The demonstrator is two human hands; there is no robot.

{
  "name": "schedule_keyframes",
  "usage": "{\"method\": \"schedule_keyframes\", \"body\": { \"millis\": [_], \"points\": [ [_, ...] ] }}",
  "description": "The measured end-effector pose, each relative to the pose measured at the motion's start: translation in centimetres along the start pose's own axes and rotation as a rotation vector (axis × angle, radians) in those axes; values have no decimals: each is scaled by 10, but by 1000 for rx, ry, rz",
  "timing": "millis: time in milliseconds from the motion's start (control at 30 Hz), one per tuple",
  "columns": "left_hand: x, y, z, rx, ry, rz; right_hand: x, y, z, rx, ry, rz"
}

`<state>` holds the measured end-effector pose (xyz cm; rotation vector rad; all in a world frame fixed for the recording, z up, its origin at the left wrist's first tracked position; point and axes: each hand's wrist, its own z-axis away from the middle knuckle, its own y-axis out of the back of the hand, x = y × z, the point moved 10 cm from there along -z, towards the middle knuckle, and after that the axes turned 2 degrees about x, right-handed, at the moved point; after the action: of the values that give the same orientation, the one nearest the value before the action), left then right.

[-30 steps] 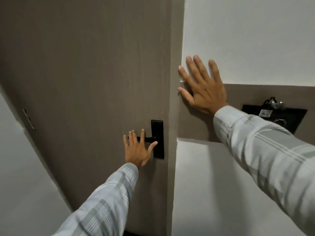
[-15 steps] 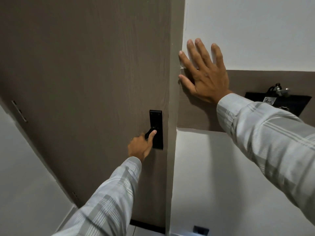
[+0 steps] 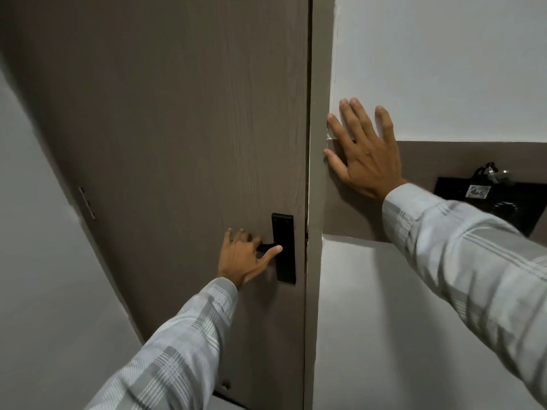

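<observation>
A brown wood-grain door (image 3: 177, 143) fills the left half of the head view and lies against its frame (image 3: 316, 84). It carries a black handle plate (image 3: 284, 226) with a short lever (image 3: 266, 247). My left hand (image 3: 241, 255) holds the lever: the index finger bends over it, the thumb reaches under it to the plate, and the other fingertips point up. My right hand (image 3: 364, 155) presses flat on the wall beside the frame with its fingers spread.
A black wall panel (image 3: 503, 208) with a labelled bunch of keys (image 3: 488, 176) hangs at the right, behind my right sleeve. A brown band crosses the white wall there. A metal hinge (image 3: 87, 202) shows on the door's left edge, next to white wall.
My left hand went from open in front of the door to closing on the lever, then loosened its outer fingers. My right hand stayed flat on the wall. The camera view shifted.
</observation>
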<state>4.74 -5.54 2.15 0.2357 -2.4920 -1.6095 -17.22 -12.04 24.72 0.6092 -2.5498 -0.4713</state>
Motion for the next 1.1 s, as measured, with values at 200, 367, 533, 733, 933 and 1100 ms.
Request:
{"method": "schedule_keyframes", "body": {
  "millis": [200,367,533,733,933,1100],
  "points": [
    [4,17,14,68,34,-106,-29,-14,44,54,43,-147],
    [0,27,33,63,147,-135,-47,-22,91,102,116,-278],
    [-4,33,60,54,242,-104,-83,-38,142,34,237,-373],
    [-14,49,91,52,306,-86,-120,-46,162,-122,166,-701],
    [-32,63,126,23,413,7,-147,-104,203,-588,-326,-1080],
    [-35,90,165,107,432,2,-220,-127,236,-965,-323,-1321]
  ]
}}
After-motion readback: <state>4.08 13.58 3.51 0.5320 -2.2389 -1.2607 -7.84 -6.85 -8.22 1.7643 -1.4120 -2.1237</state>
